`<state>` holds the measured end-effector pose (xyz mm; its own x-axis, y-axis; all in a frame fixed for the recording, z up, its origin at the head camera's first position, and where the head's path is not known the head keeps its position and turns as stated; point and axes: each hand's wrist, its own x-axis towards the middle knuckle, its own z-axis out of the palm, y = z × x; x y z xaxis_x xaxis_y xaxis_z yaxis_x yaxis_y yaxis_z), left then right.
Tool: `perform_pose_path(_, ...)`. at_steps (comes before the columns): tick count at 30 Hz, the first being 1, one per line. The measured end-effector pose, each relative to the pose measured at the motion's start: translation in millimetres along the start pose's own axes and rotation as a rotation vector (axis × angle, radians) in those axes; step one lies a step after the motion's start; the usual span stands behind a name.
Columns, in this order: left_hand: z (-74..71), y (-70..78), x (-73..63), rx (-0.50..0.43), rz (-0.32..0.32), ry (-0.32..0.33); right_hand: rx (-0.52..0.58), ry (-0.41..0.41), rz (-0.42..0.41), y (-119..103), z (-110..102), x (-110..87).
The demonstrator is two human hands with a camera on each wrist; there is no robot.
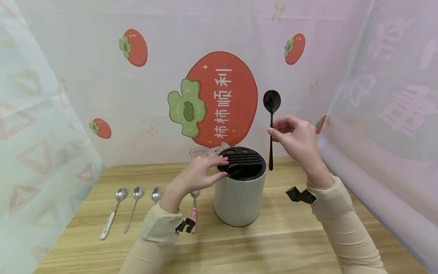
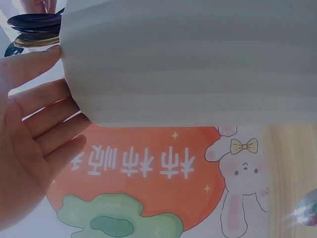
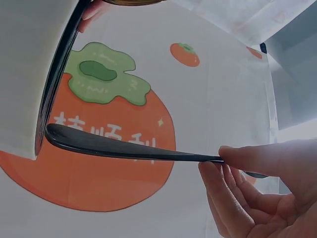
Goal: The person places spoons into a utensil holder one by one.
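Observation:
My right hand (image 1: 298,137) pinches a black spoon (image 1: 272,101) partway along its handle, bowl up and handle end down. The spoon hangs in the air to the right of a white cylindrical utensil holder (image 1: 239,203) with a black slotted lid. In the right wrist view, the handle (image 3: 109,144) reaches toward the holder's rim without clear contact. My left hand (image 1: 195,173) rests at the left of the holder's rim, fingers fairly straight and thumb apart. Dark spoons and a gold-edged one (image 2: 37,42) show at the holder's mouth near that thumb.
Several spoons lie on the wooden table (image 1: 273,243) left of the holder: a white-handled one (image 1: 108,225), a plain metal one (image 1: 132,209), one partly behind the left arm (image 1: 156,194), and a pink-handled one (image 1: 194,215). A persimmon-printed cloth (image 1: 154,95) stands behind.

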<state>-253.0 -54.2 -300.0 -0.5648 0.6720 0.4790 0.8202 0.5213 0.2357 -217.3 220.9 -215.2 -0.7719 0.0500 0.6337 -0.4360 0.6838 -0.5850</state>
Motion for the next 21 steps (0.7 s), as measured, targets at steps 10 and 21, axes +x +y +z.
perform_pose_path(10,2.3,-1.3,-1.1,-0.002,0.013,0.016,0.022,0.015,0.022,-2,10,0.4)
perform_pose_path(21,2.1,-1.8,-0.4,-0.008,0.012,0.022,0.062,0.014,0.005,-1,20,1.4)
